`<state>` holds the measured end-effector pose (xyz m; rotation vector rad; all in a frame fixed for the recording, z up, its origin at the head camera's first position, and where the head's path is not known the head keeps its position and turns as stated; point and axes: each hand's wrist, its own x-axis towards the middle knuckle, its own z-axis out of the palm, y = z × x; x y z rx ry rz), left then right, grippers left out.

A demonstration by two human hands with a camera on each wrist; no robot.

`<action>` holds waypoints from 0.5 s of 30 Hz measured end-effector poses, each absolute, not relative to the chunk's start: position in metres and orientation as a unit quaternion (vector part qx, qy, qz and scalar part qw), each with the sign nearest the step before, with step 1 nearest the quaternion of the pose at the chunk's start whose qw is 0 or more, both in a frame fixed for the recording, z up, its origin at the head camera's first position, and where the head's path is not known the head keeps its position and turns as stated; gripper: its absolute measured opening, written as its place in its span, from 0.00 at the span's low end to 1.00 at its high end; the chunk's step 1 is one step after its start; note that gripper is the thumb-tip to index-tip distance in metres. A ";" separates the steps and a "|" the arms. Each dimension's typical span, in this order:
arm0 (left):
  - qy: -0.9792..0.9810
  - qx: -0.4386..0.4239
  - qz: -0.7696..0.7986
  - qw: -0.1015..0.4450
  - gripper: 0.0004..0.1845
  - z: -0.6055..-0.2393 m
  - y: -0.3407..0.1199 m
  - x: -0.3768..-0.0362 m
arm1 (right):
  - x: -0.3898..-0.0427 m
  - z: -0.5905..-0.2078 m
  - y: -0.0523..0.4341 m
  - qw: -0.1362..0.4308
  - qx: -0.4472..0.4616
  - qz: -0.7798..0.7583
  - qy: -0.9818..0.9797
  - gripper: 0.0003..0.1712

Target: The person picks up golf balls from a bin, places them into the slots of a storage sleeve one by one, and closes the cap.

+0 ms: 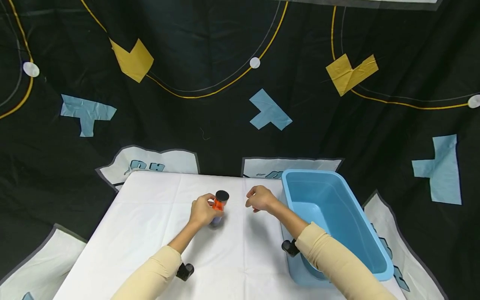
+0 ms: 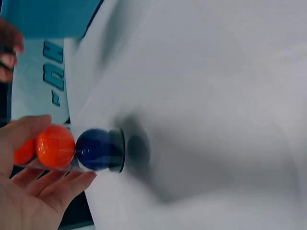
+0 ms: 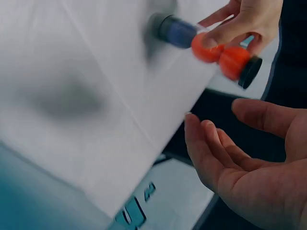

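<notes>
My left hand (image 1: 202,211) grips a clear ball tube (image 2: 116,151) with black end caps, held close over the white tabletop. Two orange balls (image 3: 234,63) fill its upper part, and a dark blue ball (image 2: 93,149) sits at the lower end. In the left wrist view the thumb lies along one side of the tube and the fingers along the other. My right hand (image 1: 261,199) hovers to the right of the tube, fingers loosely bent, holding nothing. Part of the tube is hidden behind the left fingers in the head view.
A deep light-blue plastic bin (image 1: 339,183) stands on the right of the white-covered table (image 1: 150,233), partly under my right forearm. Behind the table hangs a black cloth (image 1: 202,125) with yellow and blue tape pieces.
</notes>
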<state>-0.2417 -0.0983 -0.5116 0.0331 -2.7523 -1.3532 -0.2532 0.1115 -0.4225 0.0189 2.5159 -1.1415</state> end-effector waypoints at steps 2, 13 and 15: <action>-0.894 0.026 -0.444 0.048 0.25 -0.512 -0.101 -0.248 | -0.256 -0.418 0.117 0.190 -0.002 -0.388 0.902 0.14; -0.874 0.087 -0.478 0.028 0.25 -0.521 -0.104 -0.261 | -0.253 -0.414 0.135 0.230 -0.001 -0.365 0.902 0.08; -0.871 0.092 -0.481 0.027 0.25 -0.523 -0.101 -0.262 | -0.253 -0.415 0.137 0.230 -0.001 -0.362 0.903 0.09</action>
